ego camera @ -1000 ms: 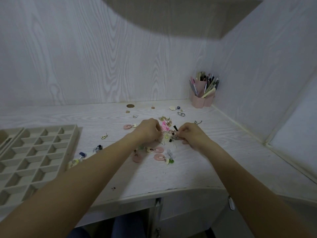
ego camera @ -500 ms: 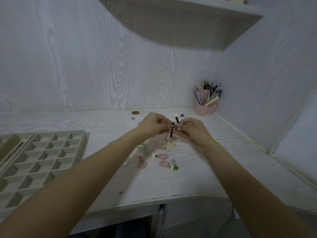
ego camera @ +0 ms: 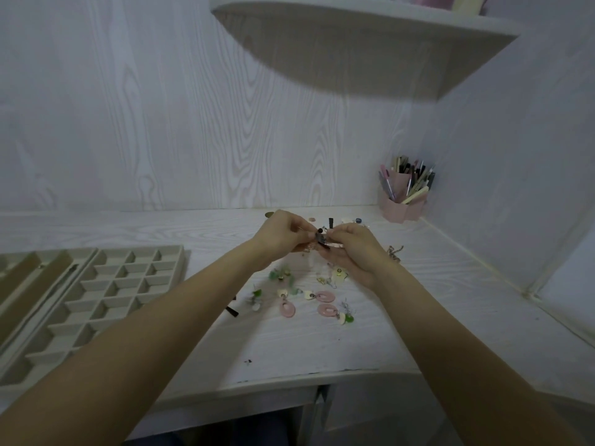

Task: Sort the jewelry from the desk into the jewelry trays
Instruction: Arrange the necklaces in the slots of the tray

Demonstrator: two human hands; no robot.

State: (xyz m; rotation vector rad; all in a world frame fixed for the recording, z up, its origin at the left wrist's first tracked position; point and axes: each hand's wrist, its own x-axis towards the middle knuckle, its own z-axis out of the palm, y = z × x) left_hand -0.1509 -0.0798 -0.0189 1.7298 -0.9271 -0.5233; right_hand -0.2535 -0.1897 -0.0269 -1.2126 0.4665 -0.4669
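At frame centre our left hand (ego camera: pixel 283 235) and right hand (ego camera: pixel 352 249) both pinch a small dark earring (ego camera: pixel 320 241), held above the desk (ego camera: pixel 289 342). It seems tangled with another piece; pulling hard could bend a hook or flick it into the loose jewelry (ego camera: pixel 309 294) below. The tray (ego camera: pixel 106 294) sits lower left, well apart.
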